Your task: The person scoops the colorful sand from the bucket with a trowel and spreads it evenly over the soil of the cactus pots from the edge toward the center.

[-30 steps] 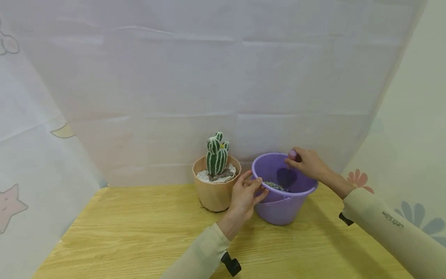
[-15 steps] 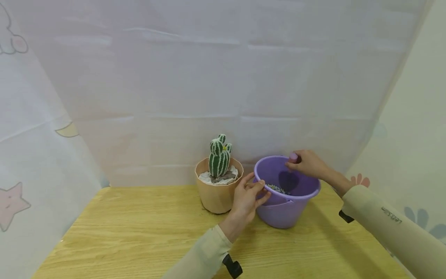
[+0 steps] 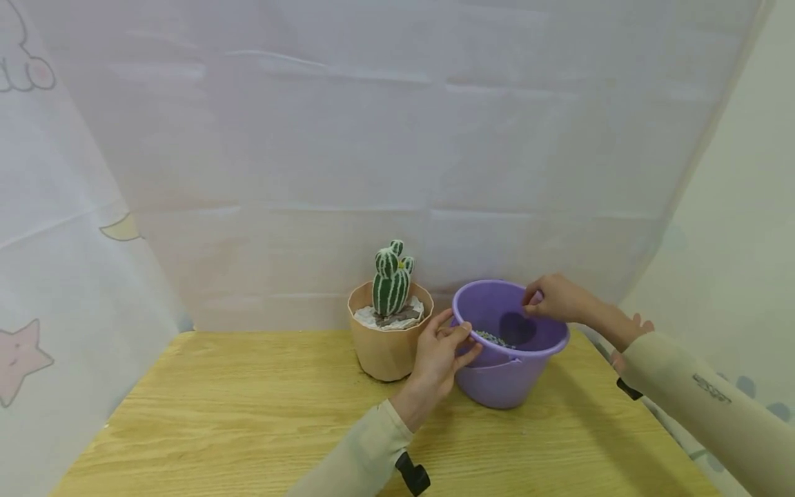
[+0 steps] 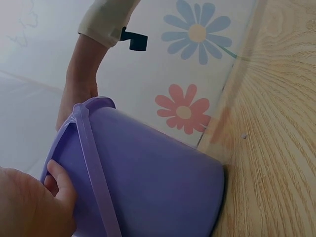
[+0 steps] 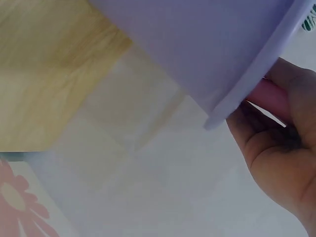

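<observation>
A purple bucket (image 3: pixel 497 383) stands on the wooden table, with small pale granules (image 3: pixel 492 338) visible at its bottom. My left hand (image 3: pixel 437 352) grips the bucket's rim at the near left. Over the far right rim reaches my right hand (image 3: pixel 564 298), its fingers curled round a pink handle (image 5: pixel 271 101). The tool looks like a small shovel (image 3: pixel 518 330): a dark rounded shape lies below the handle inside the bucket. The bucket wall hides much of this tool in the right wrist view.
Left of the bucket, close to my left hand, stands a beige pot (image 3: pixel 381 355) holding a green striped cactus (image 3: pixel 391 290) on white material. White sheeting (image 3: pixel 310 172) hangs behind the table (image 3: pixel 248 414). Printed flowers (image 4: pixel 197 33) show on the right-hand sheet.
My right hand has moved right and slightly lower with the tool, so less of its handle shows. My left hand still holds the rim. The view has shifted slightly.
</observation>
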`<move>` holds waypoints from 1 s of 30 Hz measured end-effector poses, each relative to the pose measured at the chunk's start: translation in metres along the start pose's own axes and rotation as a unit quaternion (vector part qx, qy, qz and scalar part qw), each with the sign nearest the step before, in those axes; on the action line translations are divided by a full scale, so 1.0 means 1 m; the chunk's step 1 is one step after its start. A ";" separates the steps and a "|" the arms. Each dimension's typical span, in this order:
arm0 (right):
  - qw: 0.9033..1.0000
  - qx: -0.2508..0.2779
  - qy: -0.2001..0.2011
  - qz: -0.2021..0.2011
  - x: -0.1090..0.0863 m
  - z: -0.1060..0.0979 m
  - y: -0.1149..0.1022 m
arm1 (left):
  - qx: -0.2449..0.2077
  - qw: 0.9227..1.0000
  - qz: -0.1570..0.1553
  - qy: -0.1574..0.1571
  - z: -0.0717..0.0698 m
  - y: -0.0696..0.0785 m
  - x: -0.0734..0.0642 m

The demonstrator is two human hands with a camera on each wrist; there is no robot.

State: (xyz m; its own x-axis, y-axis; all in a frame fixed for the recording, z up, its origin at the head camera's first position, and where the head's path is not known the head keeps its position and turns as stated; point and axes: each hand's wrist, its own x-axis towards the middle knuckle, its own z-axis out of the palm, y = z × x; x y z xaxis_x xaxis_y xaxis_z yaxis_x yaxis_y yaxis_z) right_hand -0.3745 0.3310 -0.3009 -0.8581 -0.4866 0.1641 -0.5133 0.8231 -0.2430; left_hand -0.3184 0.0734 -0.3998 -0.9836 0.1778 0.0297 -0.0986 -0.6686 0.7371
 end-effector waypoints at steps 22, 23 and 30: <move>0.942 0.319 -0.052 0.089 -0.024 0.007 -0.002 | -0.008 1.000 0.008 -0.002 -0.003 -0.002 0.000; 0.937 0.332 -0.054 0.093 -0.024 0.007 -0.002 | -0.007 1.000 0.008 -0.002 -0.003 -0.002 0.000; 0.884 0.458 -0.053 0.083 -0.028 0.009 0.012 | -0.012 1.000 0.004 0.001 -0.001 -0.004 0.002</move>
State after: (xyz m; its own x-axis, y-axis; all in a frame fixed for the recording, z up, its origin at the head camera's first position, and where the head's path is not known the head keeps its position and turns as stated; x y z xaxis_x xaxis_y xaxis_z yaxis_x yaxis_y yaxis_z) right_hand -0.3568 0.3514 -0.3172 -0.8947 -0.4460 -0.0248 -0.1374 0.3277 -0.9347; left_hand -0.3200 0.0756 -0.4039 -0.9846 0.1715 0.0348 -0.0942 -0.6871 0.7204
